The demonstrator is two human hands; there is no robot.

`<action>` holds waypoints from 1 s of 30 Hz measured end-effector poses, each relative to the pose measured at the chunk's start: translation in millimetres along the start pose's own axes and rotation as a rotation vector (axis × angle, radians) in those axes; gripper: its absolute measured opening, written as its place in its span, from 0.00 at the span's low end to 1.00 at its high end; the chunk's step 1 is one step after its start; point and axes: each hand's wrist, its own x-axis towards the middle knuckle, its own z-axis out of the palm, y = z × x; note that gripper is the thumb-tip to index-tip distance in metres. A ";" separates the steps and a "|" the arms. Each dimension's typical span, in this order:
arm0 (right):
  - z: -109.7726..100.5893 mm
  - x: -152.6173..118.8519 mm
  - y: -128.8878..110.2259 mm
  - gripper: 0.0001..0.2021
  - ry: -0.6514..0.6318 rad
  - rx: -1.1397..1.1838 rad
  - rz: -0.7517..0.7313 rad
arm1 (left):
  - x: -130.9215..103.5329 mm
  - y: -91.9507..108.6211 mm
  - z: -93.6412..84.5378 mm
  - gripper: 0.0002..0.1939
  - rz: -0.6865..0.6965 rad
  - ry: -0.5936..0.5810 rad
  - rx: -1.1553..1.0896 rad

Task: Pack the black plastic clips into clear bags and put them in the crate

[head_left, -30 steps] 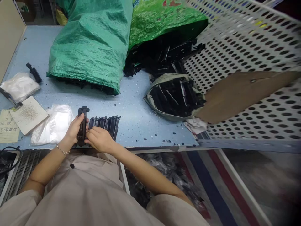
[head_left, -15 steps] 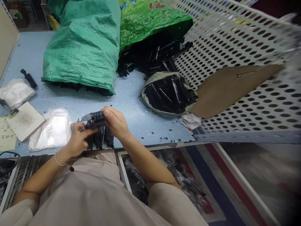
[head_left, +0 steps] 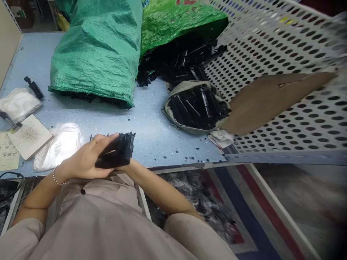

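Note:
My left hand (head_left: 88, 157), with a ring and a beaded bracelet, is wrapped round a bundle of black plastic parts (head_left: 119, 150) at the table's front edge. The bundle hides most of my right hand (head_left: 125, 167), which is under its right end; its fingers do not show. To the left of the bundle lies a stack of clear plastic bags (head_left: 61, 146). Black parts also fill a grey-green cloth bag (head_left: 176, 124) to the right.
A teal woven sack (head_left: 94, 50) and a bright green sack (head_left: 173, 25) stand at the back of the blue table (head_left: 151, 122). On the right are a white perforated basket (head_left: 311, 112) and brown cardboard (head_left: 257, 101). A speckled square board (head_left: 29, 137) lies at left.
The black parts that lay side by side at the table edge are now gathered in a bundle. My left hand has closed round them, and my right hand has moved down beneath them.

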 end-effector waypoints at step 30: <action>-18.6 -47.1 -34.9 0.19 -0.291 -1.025 -0.016 | -72.5 -28.9 16.2 0.20 -0.614 -0.236 -0.407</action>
